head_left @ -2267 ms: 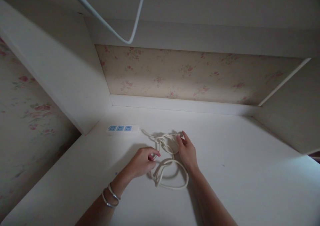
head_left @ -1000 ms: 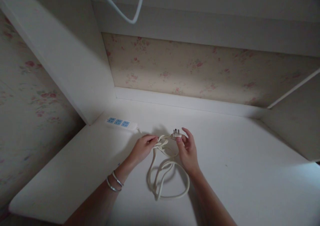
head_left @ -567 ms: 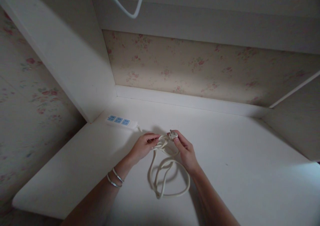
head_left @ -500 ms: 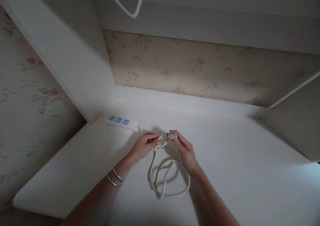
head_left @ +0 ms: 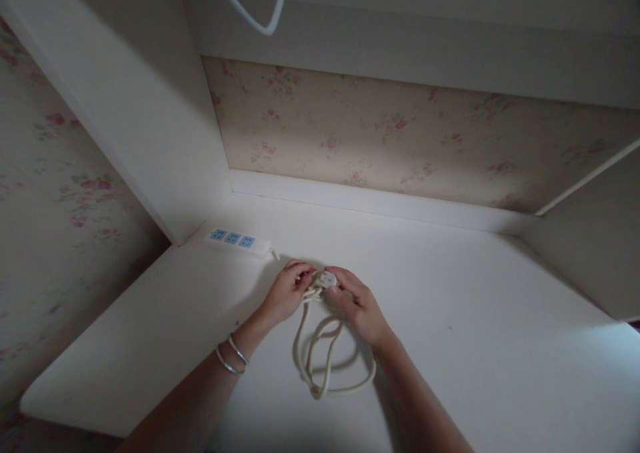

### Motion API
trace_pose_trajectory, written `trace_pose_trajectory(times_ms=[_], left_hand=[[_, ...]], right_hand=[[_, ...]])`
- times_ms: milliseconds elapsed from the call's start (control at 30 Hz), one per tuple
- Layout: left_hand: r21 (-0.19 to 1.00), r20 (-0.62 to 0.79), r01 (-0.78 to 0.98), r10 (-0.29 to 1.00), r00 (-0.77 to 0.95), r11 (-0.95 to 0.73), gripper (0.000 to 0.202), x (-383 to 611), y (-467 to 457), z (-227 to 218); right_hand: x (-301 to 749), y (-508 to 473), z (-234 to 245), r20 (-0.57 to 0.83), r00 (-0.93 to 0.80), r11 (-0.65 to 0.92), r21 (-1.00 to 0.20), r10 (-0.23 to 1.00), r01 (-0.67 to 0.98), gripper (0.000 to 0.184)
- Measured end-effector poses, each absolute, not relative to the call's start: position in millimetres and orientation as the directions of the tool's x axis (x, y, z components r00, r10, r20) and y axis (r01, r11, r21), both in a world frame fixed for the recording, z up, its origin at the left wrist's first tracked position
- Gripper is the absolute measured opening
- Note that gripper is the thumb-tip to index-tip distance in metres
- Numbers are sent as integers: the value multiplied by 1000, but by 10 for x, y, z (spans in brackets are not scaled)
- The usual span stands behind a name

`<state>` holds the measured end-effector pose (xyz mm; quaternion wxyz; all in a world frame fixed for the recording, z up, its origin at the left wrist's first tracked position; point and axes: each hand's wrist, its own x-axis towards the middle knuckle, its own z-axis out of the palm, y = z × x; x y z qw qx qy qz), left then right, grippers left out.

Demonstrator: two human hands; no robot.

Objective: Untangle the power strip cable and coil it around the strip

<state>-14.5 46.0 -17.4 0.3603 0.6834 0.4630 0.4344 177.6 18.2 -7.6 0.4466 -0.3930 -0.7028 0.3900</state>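
A white plug (head_left: 327,279) with metal prongs sits between the fingers of my right hand (head_left: 357,301), which is closed on it. Close beside it, my left hand (head_left: 287,291) pinches the tangled part of the cream power cord (head_left: 326,366). Loose loops of that cord hang down below both hands, over the white desk. Farther back on the left lies a white power strip (head_left: 235,241) with three blue sockets; its cord leaves the right end and runs behind my left hand.
The white desk (head_left: 475,373) carries the strip. Upright side panels (head_left: 150,126) stand left and right, with flowered wallpaper (head_left: 370,126) behind. Overhead, a shelf edge (head_left: 400,53) juts out and a white cable loop (head_left: 267,31) hangs down.
My right hand has moved left with the plug, bringing it close to my left hand and the tangled cord. The plug has turned a little. The camera view has shifted slightly.
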Motion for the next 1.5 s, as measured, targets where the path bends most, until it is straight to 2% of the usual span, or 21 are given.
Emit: trace_pose_trajectory(times_ms=[100, 233, 467, 700, 800, 900, 1033, 1267, 1500], left_hand=[[864, 287, 371, 939, 191, -339, 20, -147, 451, -177], [840, 266, 427, 941, 210, -333, 22, -179, 431, -146], [882, 105, 414, 952, 288, -223, 17, -209, 422, -89], [790, 266, 453, 896, 355, -413, 21, -226, 305, 17], [753, 288, 501, 898, 334, -427, 21, -221, 269, 18], [720, 276, 556, 906, 321, -416, 21, -212, 257, 1], [695, 284, 594, 914, 290, -405, 22, -206, 261, -23], [705, 354, 548, 893, 279, -450, 26, -198, 299, -68], [736, 375, 509, 895, 241, -446, 29, -183, 316, -94]], right_hand=[[1774, 173, -82, 276, -263, 336, -917, 924, 217, 38], [1777, 170, -125, 114, -215, 158, -966, 970, 203, 50], [1726, 174, -208, 15, -214, 30, -997, 977, 65, 56], [1725, 140, -156, 20, -279, 23, -1000, 960, 9, 55], [1711, 126, -138, 11, -281, 8, -1000, 960, -11, 51], [1686, 123, -122, -9, -267, -37, -994, 964, -99, 49], [1687, 132, -106, -37, -258, -80, -984, 965, -160, 54], [1763, 162, -183, -50, -323, -92, -989, 945, -118, 59], [1741, 144, -34, 52, -378, 39, -998, 924, -41, 42]])
